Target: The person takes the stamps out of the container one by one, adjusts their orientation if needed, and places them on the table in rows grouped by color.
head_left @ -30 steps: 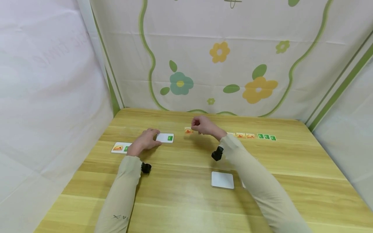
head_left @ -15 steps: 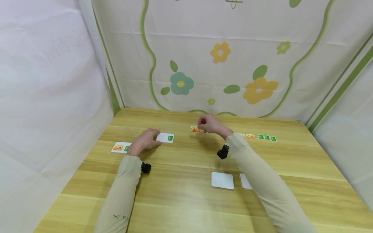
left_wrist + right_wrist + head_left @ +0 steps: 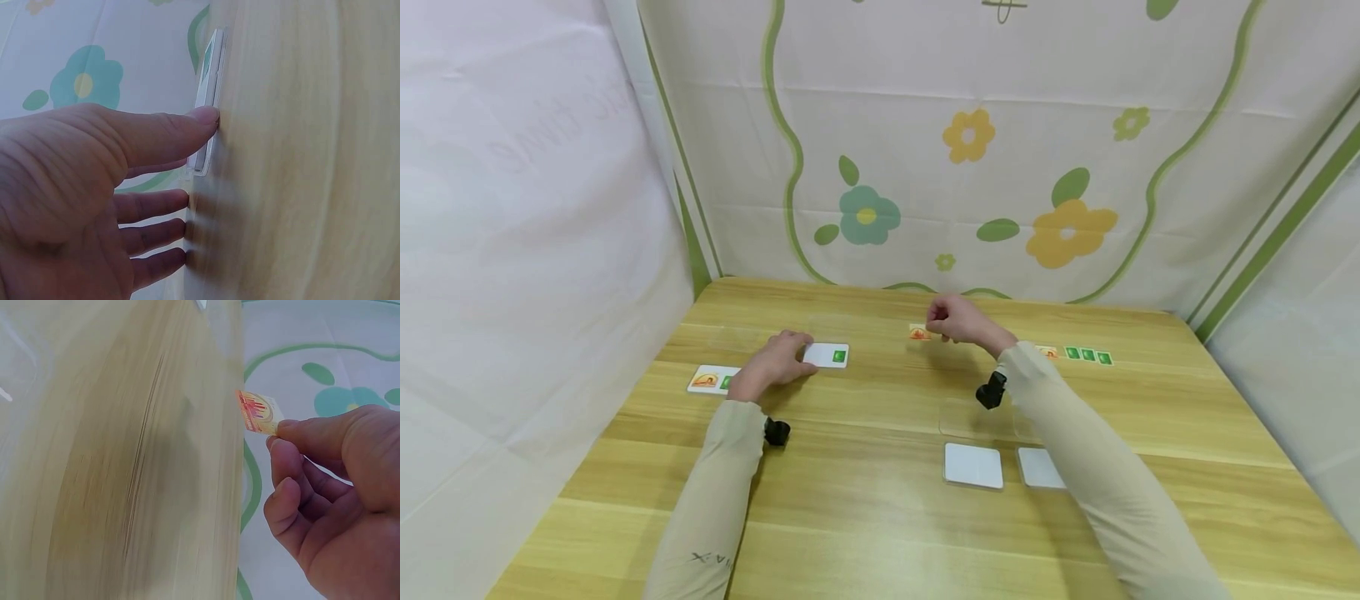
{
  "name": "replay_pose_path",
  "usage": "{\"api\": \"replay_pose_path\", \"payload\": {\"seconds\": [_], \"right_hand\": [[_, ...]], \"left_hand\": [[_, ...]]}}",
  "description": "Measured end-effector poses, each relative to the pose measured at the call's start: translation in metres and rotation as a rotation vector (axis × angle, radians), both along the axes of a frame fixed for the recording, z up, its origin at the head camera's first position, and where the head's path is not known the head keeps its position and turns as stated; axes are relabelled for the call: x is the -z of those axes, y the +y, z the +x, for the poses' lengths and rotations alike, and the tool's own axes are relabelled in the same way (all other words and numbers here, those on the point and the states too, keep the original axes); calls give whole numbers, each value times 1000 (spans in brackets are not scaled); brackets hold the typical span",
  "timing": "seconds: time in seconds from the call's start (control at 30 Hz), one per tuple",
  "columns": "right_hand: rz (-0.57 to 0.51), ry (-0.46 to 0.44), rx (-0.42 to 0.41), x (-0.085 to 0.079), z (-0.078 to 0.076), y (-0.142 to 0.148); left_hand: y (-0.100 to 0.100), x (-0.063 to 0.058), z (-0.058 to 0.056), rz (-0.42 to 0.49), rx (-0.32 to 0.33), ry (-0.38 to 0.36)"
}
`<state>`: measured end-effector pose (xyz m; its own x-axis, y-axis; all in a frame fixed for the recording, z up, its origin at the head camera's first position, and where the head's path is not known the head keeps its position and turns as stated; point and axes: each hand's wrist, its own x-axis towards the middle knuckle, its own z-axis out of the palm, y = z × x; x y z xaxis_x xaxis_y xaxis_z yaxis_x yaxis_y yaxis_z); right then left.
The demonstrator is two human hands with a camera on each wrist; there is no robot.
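My left hand [image 3: 775,367] holds a white card [image 3: 820,354] with a green rectangle at its right end, thumb on the near edge and index finger across from it. In the left wrist view the card [image 3: 209,94] looks thick and has a clear rim; the other fingers reach down to the table. My right hand [image 3: 966,321] pinches a small orange-and-yellow picture sticker [image 3: 919,332] by one corner, raised above the table. The right wrist view shows the sticker [image 3: 259,412] between thumb and index finger, the remaining fingers curled.
A white card with orange and green pictures [image 3: 706,380] lies left of my left hand. Small green stickers [image 3: 1087,355] and an orange one [image 3: 1047,352] lie at the right. Two white card stacks [image 3: 973,465] lie nearer me on the wooden table [image 3: 865,517]. A flowered cloth hangs behind.
My right hand has moved to the right with the small sticker, uncovering more of the second white card stack. The left hand has stayed on its card.
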<state>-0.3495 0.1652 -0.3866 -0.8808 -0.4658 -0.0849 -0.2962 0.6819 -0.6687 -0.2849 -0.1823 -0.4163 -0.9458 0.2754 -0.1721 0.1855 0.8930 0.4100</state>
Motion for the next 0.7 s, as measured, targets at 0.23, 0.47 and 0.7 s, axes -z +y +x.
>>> {"api": "replay_pose_path", "payload": {"seconds": [0.23,0.47,0.7], "right_hand": [[40,2,12,2,-1,12],[60,-4,43,6,0,24],[47,-13,44,8,0,31]], "left_hand": [[0,-2,2,8,-2,0],[0,-1,2,3,-2,5],[0,-2,3,12,0,6]]}}
